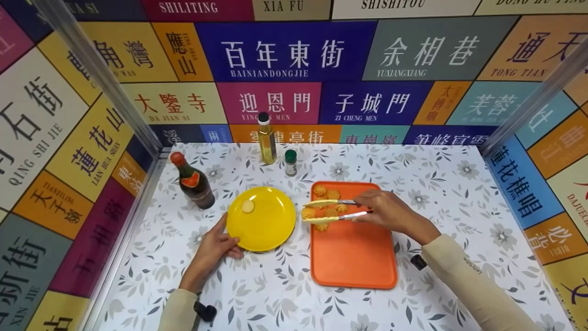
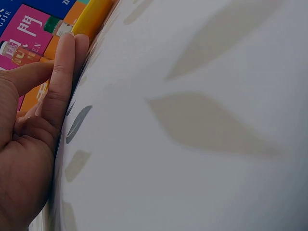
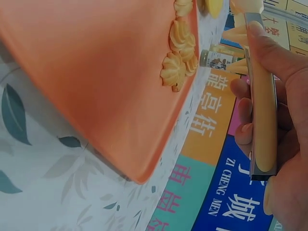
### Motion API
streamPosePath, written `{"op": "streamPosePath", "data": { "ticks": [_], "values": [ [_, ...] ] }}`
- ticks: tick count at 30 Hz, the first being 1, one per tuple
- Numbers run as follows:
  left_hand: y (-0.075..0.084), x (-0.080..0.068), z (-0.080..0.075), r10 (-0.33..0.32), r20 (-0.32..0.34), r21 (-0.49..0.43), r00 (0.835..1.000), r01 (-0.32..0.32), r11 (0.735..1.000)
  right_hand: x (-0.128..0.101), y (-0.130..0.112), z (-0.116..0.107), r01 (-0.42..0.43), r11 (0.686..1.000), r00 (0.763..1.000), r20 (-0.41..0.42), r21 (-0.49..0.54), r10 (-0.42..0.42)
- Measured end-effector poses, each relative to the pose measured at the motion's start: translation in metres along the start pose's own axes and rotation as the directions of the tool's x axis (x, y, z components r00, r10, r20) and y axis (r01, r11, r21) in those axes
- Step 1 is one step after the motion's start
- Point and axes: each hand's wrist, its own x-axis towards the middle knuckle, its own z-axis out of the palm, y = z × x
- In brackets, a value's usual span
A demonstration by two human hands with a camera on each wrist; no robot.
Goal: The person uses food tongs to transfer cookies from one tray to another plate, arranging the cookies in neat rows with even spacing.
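Note:
My left hand holds the lower left rim of a yellow plate, thumb at its edge. On the plate lies one small round pale biscuit. My right hand grips metal tongs with pale yellow tips, also seen in the right wrist view with my fingers around the tongs' handle. The tongs reach over the left side of an orange tray. A piped swirl biscuit shows between the spread tips; I cannot tell whether they squeeze it. Several other swirl biscuits lie around there on the tray.
Behind the plate stand an oil bottle and a small green-capped jar. A dark red-capped bottle is left of the plate. A leaf-patterned cloth covers the table, with printed panels around it.

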Motion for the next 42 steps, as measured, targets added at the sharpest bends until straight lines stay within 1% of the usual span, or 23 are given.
{"op": "streamPosePath", "data": {
  "ticks": [3, 8, 10, 15, 20, 27, 30, 32, 37, 42],
  "values": [
    [0.000, 0.001, 0.000, -0.006, -0.003, 0.004, 1.000, 0.006, 1.000, 0.004, -0.001, 0.002, 0.012, 1.000, 1.000, 0.001, 0.002, -0.012],
    [0.000, 0.000, 0.000, -0.042, -0.017, 0.020, 0.999, 0.043, 0.999, 0.012, -0.004, 0.003, -0.021, 1.000, 0.999, 0.036, -0.012, 0.021],
    [0.001, -0.001, 0.000, -0.041, -0.015, 0.020, 0.999, 0.041, 0.999, 0.015, -0.006, 0.004, -0.042, 0.999, 0.998, 0.049, -0.014, 0.042],
    [0.002, -0.001, 0.000, -0.030, -0.010, 0.000, 0.999, 0.030, 1.000, 0.022, -0.009, 0.005, -0.060, 0.998, 0.996, 0.058, -0.023, 0.061],
    [0.003, -0.001, 0.001, -0.046, -0.018, 0.014, 0.999, 0.046, 0.999, 0.027, -0.010, 0.008, -0.035, 0.999, 0.998, 0.056, -0.013, 0.036],
    [0.003, -0.001, 0.001, -0.061, -0.022, 0.029, 0.998, 0.061, 0.998, 0.033, -0.009, 0.014, 0.019, 1.000, 0.999, 0.033, -0.001, -0.019],
    [0.003, -0.001, 0.001, -0.068, -0.025, 0.041, 0.997, 0.069, 0.997, 0.035, -0.010, 0.016, 0.009, 1.000, 0.999, 0.040, 0.011, -0.009],
    [0.003, -0.001, 0.001, -0.068, -0.027, 0.046, 0.997, 0.069, 0.997, 0.037, -0.010, 0.017, -0.014, 1.000, 0.998, 0.055, 0.017, 0.013],
    [0.003, 0.000, 0.000, -0.063, -0.027, 0.033, 0.998, 0.064, 0.997, 0.042, -0.012, 0.019, -0.055, 0.998, 0.994, 0.091, 0.020, 0.053],
    [0.002, 0.001, 0.000, -0.059, -0.022, 0.032, 0.998, 0.059, 0.998, 0.047, -0.014, 0.022, -0.040, 0.999, 0.996, 0.081, 0.030, 0.037]
  ]
}}
